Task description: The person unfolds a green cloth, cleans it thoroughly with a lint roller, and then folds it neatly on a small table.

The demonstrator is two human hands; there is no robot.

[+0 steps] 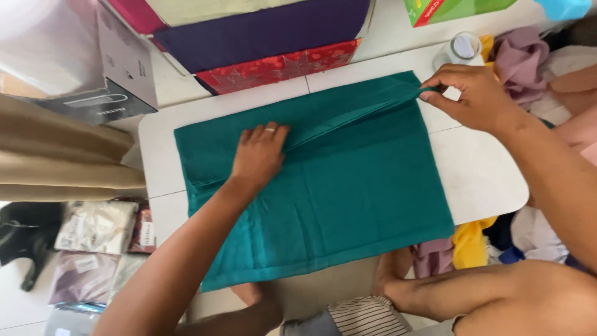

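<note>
A teal cloth (348, 193) lies spread over a low white table (485, 180), its near edge hanging off the front. My left hand (258, 155), with a ring on one finger, presses flat on the cloth's middle left, fingers at the start of a raised fold. My right hand (469, 93) pinches the cloth's far right corner and lifts it, so a ridge runs between both hands.
Folded purple and red fabrics (261, 37) and a grey box (93, 68) lie beyond the table. A clear jar (460, 50) and heaped clothes (528, 62) sit at the right. Packaged fabrics (93, 236) lie on the floor at the left. My knees are below.
</note>
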